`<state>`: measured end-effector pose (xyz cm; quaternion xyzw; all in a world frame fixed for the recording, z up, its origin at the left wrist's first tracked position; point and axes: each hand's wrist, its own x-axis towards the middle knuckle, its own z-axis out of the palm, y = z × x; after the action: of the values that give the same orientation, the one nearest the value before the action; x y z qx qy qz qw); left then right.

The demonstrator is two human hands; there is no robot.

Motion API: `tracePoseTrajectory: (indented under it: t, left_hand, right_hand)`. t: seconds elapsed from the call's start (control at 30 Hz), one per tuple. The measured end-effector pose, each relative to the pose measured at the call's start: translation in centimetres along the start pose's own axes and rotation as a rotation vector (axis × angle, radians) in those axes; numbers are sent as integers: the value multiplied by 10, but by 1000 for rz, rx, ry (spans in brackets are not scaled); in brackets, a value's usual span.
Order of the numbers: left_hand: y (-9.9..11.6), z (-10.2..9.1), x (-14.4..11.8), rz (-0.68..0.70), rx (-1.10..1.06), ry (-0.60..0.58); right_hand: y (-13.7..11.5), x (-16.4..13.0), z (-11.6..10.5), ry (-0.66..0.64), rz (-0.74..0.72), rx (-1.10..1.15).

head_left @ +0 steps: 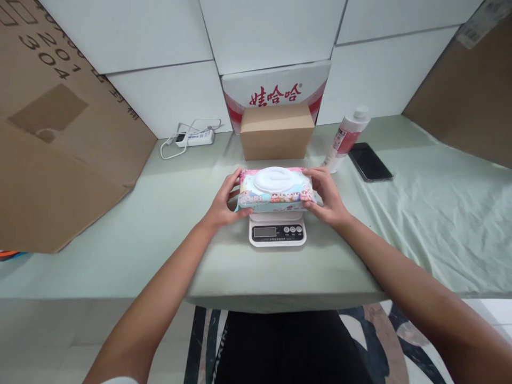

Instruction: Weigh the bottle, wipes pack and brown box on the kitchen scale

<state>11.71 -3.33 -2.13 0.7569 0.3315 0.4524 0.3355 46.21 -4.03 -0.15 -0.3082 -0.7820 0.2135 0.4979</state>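
Note:
A pack of wet wipes (260, 193), pink and pale blue with a white oval lid, lies flat over the white digital kitchen scale (279, 238). My left hand (228, 201) grips its left end, thumb along the front edge and fingers behind. At the right end my right hand (327, 196) closes on the pack in the same way. The pack covers the scale's weighing plate, so I cannot tell whether it rests there or is held just above. Below it the scale's display and several buttons show; no digits can be made out.
Behind the pack stands a brown cardboard box (277, 133), before a white and red carton (276, 85). A white bottle with a red label (346, 140) and a black phone (370, 162) are to the right. A power strip with a cable (196, 138) lies back left. Large cardboard panels (60, 160) flank the table.

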Motion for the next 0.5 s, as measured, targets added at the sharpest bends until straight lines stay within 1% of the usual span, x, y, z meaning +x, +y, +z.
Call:
tracePoseTrajectory:
  t: [0.1, 0.3, 0.4, 0.5]
  left_hand:
    - [0, 0, 0, 5, -20, 8]
    - [1, -1, -1, -52, -92, 23]
    - [0, -6, -2, -67, -121, 8]
    - [-2, -12, -3, -25, -140, -8]
  right_hand:
    - [0, 0, 2, 4, -20, 4]
    - [-2, -1, 3, 18, -55, -16]
    - [-3, -2, -3, 96, -40, -64]
    - [-2, -1, -12, 197, 0, -80]
